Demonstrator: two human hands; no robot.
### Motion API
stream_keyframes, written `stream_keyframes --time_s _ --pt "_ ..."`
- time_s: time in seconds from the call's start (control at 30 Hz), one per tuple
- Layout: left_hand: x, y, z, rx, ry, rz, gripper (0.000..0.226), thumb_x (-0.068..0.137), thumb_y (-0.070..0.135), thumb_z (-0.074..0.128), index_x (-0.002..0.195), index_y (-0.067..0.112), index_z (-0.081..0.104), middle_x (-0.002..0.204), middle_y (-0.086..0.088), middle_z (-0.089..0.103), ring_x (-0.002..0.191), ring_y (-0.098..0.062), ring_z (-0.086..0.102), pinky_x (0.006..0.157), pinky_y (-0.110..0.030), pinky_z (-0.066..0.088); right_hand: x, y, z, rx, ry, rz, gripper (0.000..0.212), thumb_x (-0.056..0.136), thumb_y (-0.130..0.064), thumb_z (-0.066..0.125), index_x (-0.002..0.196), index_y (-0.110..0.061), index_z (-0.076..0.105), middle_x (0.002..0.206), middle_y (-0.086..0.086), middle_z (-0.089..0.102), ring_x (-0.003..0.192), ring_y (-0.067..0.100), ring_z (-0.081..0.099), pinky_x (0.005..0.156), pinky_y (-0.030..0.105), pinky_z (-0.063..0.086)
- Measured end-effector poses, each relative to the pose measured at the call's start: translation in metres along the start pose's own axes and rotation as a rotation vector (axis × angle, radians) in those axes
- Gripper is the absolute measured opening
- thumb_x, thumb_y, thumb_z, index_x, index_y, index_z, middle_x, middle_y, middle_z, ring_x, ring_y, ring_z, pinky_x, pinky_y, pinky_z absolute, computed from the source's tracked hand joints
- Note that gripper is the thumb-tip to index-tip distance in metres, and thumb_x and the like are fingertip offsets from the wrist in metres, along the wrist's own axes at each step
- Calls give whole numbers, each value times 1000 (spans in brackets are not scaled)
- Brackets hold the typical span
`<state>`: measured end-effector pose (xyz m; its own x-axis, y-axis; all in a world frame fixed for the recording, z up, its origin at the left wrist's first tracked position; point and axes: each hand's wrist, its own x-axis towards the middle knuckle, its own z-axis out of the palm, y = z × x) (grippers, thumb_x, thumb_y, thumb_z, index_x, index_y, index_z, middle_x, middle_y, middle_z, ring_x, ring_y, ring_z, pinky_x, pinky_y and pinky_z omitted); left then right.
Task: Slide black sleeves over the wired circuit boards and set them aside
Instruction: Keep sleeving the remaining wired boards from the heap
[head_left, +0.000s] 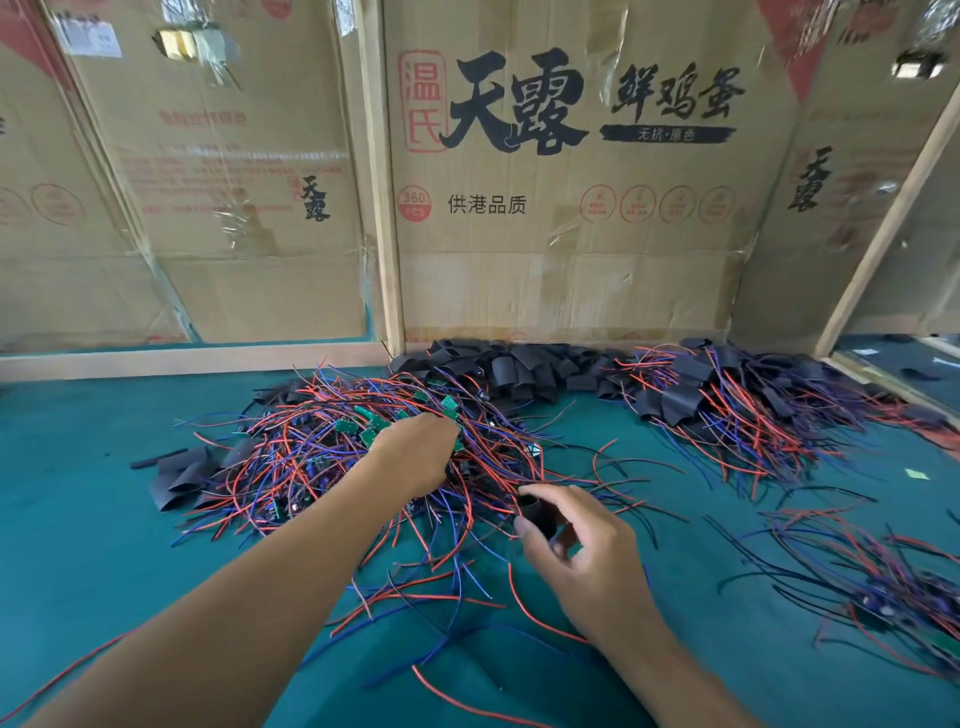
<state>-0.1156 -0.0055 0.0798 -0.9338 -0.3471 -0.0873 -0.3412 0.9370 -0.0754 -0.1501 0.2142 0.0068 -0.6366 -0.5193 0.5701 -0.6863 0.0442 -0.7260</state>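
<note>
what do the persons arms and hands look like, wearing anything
Both forearms are bare as far as the picture shows: no sleeves, gloves, watch or bands in view. The left hand and the right hand are also bare, with no rings visible and short, unpainted nails. The upper arms lie outside the picture, so any sleeve higher up cannot be seen.

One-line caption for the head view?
Left hand digs into the wired circuit boards while the right hand pinches a black sleeve.

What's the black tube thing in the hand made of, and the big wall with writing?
The black sleeve held by the right hand looks like thin, matte, flexible plastic or rubber; loose ones lie bent. The wall looks like brown cardboard: creased, printed, taped.
</note>
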Motion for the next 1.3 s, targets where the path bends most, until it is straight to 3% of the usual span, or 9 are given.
stream_keyframes --time_s 0.17,0.3,0.5,0.67,0.8,0.87,0.93,1.07,1.3 --pt "-1 -7 -10 122 14 107 27 92 22 71 115 11 61 115 -6 58 103 -27 61 87 -46 54 1 3 2 4 25 -12 22 85 -20 71 107 -23 72 92 -19 64 77 2 60 61 10 44" --pt "-14 -22 -23 -50 111 152 27 93 39 68 111 20 60 112 2 59 104 -20 59 89 -40 50 2 7 3 -11 44 16 21 85 -25 69 106 -27 71 95 -20 64 77 1 60 62 7 41" --pt "-37 -24 -41 -511 486 13 16 97 35 62 98 19 59 85 13 61 75 1 56 64 -11 41 8 14 -3 56 207 159 14 84 -41 64 97 -45 65 94 -19 67 74 8 63 62 10 44" --pt "-59 -13 -65 -909 710 26 12 98 32 60 92 23 64 86 6 75 76 -3 65 66 -19 44 9 17 -3 56 221 182 18 83 -39 66 97 -49 63 91 -18 67 64 5 59 59 8 41" --pt "-77 -4 -64 -1785 618 167 16 103 26 49 92 16 56 78 0 68 82 -18 68 88 -36 53 9 17 -4 36 200 163 18 83 -39 66 99 -47 63 88 -18 66 60 4 56 59 8 39" --pt "-85 -1 -46 -2145 540 138 20 103 34 47 90 20 52 70 2 51 65 -16 59 76 -34 59 10 15 -5 72 189 197 19 82 -39 68 99 -47 66 86 -20 67 62 3 57 61 8 40" --pt "-89 5 -24 -2376 501 24 26 102 42 46 85 22 47 68 6 37 55 -10 40 55 -21 49 10 14 -5 127 127 220 22 80 -40 70 101 -44 71 85 -19 69 69 4 61 65 10 44" --pt "-82 20 8 -2641 538 -161 38 103 47 43 75 23 35 61 9 25 46 -7 19 38 -18 21 7 11 -6 102 -75 208 33 80 -38 77 113 -36 70 89 -21 69 80 3 63 68 9 42" --pt "-65 47 21 -2733 653 -290 42 101 53 46 76 19 44 57 8 20 44 -9 14 38 -22 15 10 2 -23 -29 -174 104 19 84 -30 78 101 -26 71 84 -16 70 75 6 62 69 10 41"
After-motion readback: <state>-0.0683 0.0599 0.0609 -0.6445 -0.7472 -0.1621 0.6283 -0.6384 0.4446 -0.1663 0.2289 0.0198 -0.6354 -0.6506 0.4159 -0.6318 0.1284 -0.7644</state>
